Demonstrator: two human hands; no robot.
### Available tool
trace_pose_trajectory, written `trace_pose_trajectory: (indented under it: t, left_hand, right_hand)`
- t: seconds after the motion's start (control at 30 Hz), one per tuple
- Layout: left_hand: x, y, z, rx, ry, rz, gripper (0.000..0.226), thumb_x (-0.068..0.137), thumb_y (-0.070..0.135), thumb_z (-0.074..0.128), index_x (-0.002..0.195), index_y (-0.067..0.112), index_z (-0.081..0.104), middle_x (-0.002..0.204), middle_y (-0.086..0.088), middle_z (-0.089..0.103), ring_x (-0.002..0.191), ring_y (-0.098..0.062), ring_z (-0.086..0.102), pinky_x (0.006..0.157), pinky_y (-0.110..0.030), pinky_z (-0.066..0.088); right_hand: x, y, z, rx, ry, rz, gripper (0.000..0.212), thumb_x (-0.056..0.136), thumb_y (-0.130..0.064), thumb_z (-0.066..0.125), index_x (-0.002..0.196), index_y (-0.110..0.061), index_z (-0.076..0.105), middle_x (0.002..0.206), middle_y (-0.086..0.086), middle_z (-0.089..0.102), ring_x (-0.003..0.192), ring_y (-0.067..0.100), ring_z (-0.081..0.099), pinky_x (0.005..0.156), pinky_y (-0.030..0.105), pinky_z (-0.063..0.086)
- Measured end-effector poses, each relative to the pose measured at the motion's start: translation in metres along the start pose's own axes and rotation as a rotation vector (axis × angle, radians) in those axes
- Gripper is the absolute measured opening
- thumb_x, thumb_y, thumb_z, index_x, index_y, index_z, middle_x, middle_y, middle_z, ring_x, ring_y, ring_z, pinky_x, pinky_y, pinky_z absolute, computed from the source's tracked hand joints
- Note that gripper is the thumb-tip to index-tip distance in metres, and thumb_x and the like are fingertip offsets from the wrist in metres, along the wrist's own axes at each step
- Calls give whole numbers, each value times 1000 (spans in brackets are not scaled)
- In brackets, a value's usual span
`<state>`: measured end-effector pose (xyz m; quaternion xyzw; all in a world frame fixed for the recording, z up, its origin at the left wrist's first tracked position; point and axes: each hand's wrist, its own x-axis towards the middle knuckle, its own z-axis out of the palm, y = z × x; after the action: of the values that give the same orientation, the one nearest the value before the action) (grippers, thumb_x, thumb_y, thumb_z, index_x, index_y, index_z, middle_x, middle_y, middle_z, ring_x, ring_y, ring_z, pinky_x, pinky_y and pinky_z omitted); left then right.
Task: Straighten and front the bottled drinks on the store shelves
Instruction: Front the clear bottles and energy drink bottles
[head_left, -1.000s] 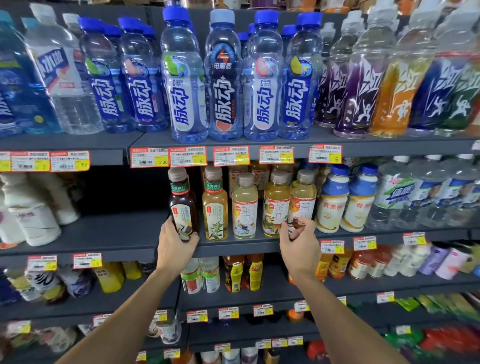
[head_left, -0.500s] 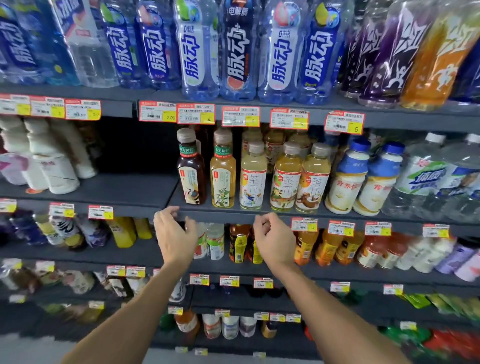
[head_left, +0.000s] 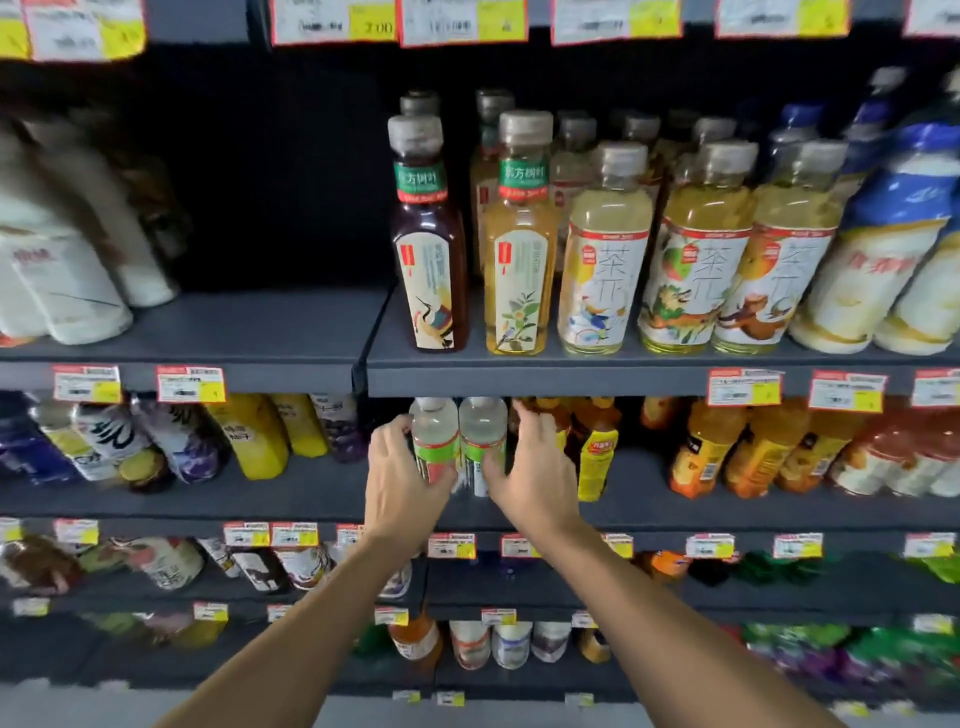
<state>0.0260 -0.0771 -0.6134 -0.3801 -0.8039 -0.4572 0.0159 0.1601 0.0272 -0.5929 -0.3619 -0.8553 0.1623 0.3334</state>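
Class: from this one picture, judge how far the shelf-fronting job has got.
Looks done: the tea bottles above stand upright at the edge, labels out. In hand: the left hand grips the left green-label bottle, the right hand the right green-label bottle. Still to do: the yellow bottles beside them look tilted; lower shelves are blurred.
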Motion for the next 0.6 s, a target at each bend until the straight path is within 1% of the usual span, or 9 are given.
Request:
trace_pose_trajectory:
  t: [0.1,0.17,0.2,0.27,0.3,0.37,0.43,0.53,0.6]
  left_hand:
    - [14,-19,21,-57,32,29,87,77,29,80,146,16,29,139,-2,39,134,-18,36,107,-35,37]
    - [16,-38,37,-111,81,52,98,77,26,82,152,13,22,147,-6,35,140,-20,33,114,-37,33]
    - [15,-47,45,-150,105,52,100,77,26,82,154,16,19,148,-3,33,141,-19,33,115,-37,33]
    - [12,-64,62,-238,134,41,98,80,33,82,153,27,18,146,8,32,138,-12,36,112,-33,37]
    - [10,-71,70,-277,148,42,94,80,37,81,152,30,20,144,11,33,135,-9,40,108,-30,39]
    - [8,-78,84,-346,190,70,86,81,43,79,148,32,26,140,12,40,128,-3,46,99,-19,42]
    - [7,-83,95,-382,244,129,77,84,41,78,145,32,31,135,12,44,123,2,48,90,-9,44]
    - [8,-90,106,-377,322,221,71,87,38,77,144,32,34,132,14,45,122,-2,50,90,-13,47]
    - [9,-94,111,-358,360,255,71,87,40,76,143,32,35,132,14,45,123,-5,50,91,-16,47]
  right_hand:
    - [10,3,32,12,25,13,83,87,-44,72,153,-17,31,125,6,52,106,30,63,78,41,54]
    - [7,6,53,32,74,21,83,88,-43,71,154,-16,29,128,6,49,101,31,65,73,42,56]
    - [4,8,63,46,119,8,81,89,-41,70,153,-17,28,131,6,47,99,30,66,69,40,57]
    - [-4,14,84,74,217,-17,78,90,-38,68,153,-19,26,142,4,42,95,26,68,64,35,56]
    - [-10,18,94,100,244,-16,79,90,-37,68,153,-20,23,150,3,37,96,25,69,66,34,57]
    - [-21,24,112,159,284,-35,79,93,-34,67,154,-23,18,161,1,28,111,23,66,78,36,57]
    - [-24,29,124,185,355,-75,77,95,-33,65,155,-21,19,163,1,27,125,18,55,86,33,56]
    - [-21,38,134,199,460,-150,70,96,-34,67,152,-17,28,159,4,34,121,15,53,80,23,52]
    - [-20,48,142,189,506,-204,66,95,-37,68,147,-15,35,152,5,43,116,15,46,73,22,48]
